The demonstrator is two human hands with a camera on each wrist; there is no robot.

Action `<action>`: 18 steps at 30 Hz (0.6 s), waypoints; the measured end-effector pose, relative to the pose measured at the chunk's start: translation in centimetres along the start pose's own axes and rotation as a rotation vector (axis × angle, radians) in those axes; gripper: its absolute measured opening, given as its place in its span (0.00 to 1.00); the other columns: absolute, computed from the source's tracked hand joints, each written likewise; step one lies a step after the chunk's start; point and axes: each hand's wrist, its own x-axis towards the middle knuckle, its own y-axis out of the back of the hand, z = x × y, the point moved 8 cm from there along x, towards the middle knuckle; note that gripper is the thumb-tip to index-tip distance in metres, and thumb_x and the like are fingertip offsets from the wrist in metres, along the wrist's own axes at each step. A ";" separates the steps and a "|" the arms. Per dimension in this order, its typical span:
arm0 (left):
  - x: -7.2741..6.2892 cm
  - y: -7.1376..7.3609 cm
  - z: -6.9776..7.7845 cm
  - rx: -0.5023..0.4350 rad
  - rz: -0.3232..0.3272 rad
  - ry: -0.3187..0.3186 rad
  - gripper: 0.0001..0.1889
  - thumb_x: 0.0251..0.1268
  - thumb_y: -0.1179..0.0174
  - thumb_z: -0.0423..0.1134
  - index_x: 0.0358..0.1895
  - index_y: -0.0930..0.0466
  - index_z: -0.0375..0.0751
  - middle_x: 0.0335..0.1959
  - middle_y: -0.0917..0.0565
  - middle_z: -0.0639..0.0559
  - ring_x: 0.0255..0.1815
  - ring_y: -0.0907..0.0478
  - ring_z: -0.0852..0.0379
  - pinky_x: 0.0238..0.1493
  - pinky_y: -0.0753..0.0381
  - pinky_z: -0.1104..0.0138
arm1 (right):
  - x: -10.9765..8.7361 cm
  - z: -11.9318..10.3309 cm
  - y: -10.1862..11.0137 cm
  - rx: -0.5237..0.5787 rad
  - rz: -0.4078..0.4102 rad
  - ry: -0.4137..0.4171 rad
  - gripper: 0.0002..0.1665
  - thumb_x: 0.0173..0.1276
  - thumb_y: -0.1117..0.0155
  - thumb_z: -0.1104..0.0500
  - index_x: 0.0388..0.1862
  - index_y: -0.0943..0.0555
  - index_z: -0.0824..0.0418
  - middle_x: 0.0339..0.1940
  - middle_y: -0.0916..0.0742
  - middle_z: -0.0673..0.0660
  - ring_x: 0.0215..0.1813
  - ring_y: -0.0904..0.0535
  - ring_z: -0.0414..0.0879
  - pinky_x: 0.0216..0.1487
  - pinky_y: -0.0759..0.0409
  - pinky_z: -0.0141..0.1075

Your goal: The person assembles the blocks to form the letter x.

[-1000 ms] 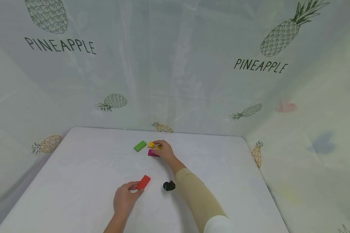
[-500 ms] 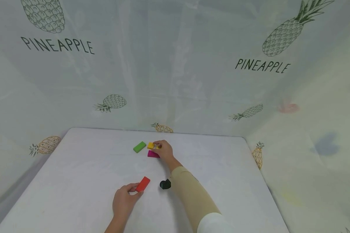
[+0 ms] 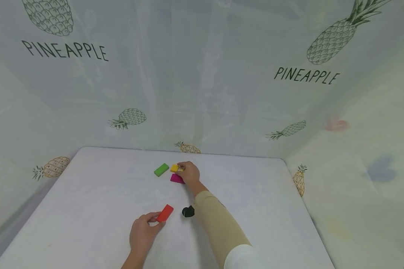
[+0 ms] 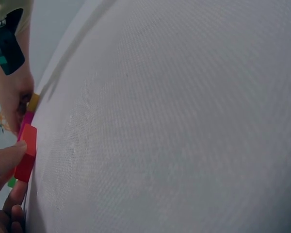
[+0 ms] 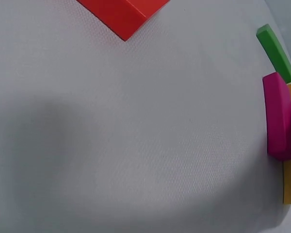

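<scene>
My left hand [image 3: 143, 231] pinches a red rectangular block [image 3: 165, 213] between thumb and fingers, low over the near middle of the table. In the left wrist view the thumb presses on the red block [image 4: 26, 153]. Farther off, my right hand [image 3: 190, 173] has its fingers curled round a yellow block [image 5: 290, 182], partly hidden by the hand. Just left of it lies a second, orange-yellow block [image 3: 174, 168]. A magenta block [image 3: 177, 178] lies on the near side of these two, close to the right fingertips. A green block [image 3: 161, 170] lies slantwise to their left.
A white cloth-covered table [image 3: 97, 201] carries all the blocks. Pineapple-printed curtains [image 3: 202, 74] hang behind it and at the sides. A black wrist device [image 3: 188, 212] juts from the right sleeve [image 3: 219, 220], between the red block and the forearm.
My right forearm and its black device have swung a little to the left, while the right hand stays at the yellow block. The left hand keeps the red block almost in place.
</scene>
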 end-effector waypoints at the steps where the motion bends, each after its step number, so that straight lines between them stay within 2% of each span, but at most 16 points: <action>1: 0.0 0.0 0.1 0.000 0.001 -0.003 0.22 0.48 0.23 0.41 0.50 0.14 0.44 0.32 0.18 0.53 0.35 0.28 0.52 0.35 0.27 0.60 | 0.0 0.0 0.0 -0.016 -0.005 -0.001 0.20 0.62 0.28 0.50 0.54 0.15 0.48 0.49 0.16 0.48 0.52 0.22 0.43 0.54 0.25 0.37; 4: -0.1 0.0 0.1 0.003 0.000 -0.004 0.22 0.48 0.23 0.41 0.50 0.14 0.45 0.32 0.18 0.53 0.35 0.27 0.52 0.35 0.28 0.60 | 0.0 -0.1 0.0 -0.049 -0.017 -0.009 0.21 0.62 0.28 0.49 0.54 0.15 0.48 0.51 0.16 0.48 0.57 0.23 0.44 0.58 0.27 0.38; 9: -0.2 0.1 0.1 0.003 -0.005 0.009 0.23 0.48 0.24 0.41 0.50 0.14 0.44 0.32 0.18 0.52 0.36 0.27 0.52 0.37 0.26 0.58 | 0.0 -0.1 0.0 -0.054 -0.017 -0.021 0.20 0.62 0.28 0.49 0.54 0.15 0.48 0.51 0.16 0.48 0.57 0.23 0.45 0.58 0.26 0.39; 18: -0.1 0.1 0.1 0.005 -0.008 0.012 0.22 0.48 0.24 0.41 0.51 0.14 0.44 0.32 0.18 0.52 0.36 0.27 0.51 0.37 0.26 0.57 | 0.1 0.2 -0.1 0.033 0.005 -0.033 0.18 0.62 0.28 0.51 0.52 0.15 0.48 0.49 0.17 0.48 0.52 0.23 0.44 0.55 0.25 0.38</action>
